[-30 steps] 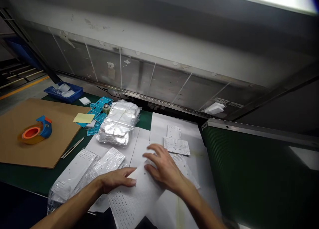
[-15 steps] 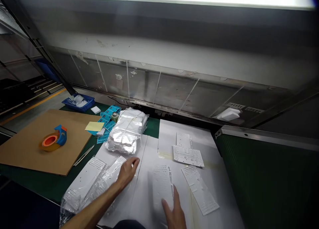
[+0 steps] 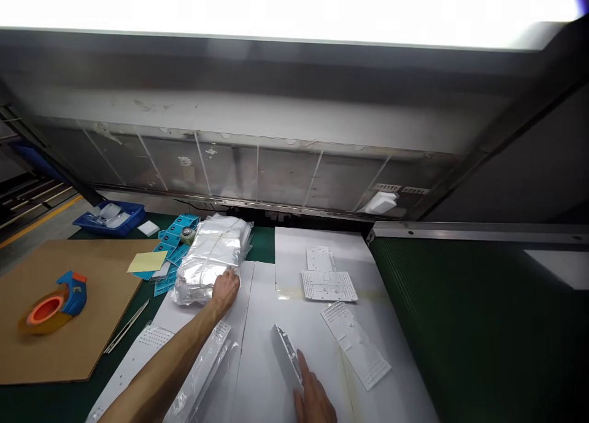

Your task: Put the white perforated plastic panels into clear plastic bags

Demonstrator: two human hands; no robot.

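Observation:
My left hand [image 3: 226, 290] reaches to the near right edge of a tied stack of clear plastic bags [image 3: 214, 251]; its fingers are curled on that edge, and what they pinch is hidden. My right hand [image 3: 315, 398] grips a white plastic panel [image 3: 289, 354], tipped on its side so that its narrow edge faces up. To its right lies a loose white panel [image 3: 356, 344] with rows of small slots. Farther back, one panel [image 3: 329, 286] rests partly over another [image 3: 318, 258]. Under my left forearm are bagged panels [image 3: 202, 368], partly covered by the arm.
At the left, a tape dispenser [image 3: 57, 303] sits on a cardboard sheet [image 3: 92, 355], with tweezers [image 3: 126, 326] beside it. Blue label sheets [image 3: 172, 239], a yellow note [image 3: 147, 262] and a blue tray [image 3: 131, 217] lie behind. A green conveyor belt [image 3: 460, 325] runs along the right.
My left hand has moved forward to the bag stack. In my right hand the panel has turned from face-up onto its side. The whole view has shifted slightly right.

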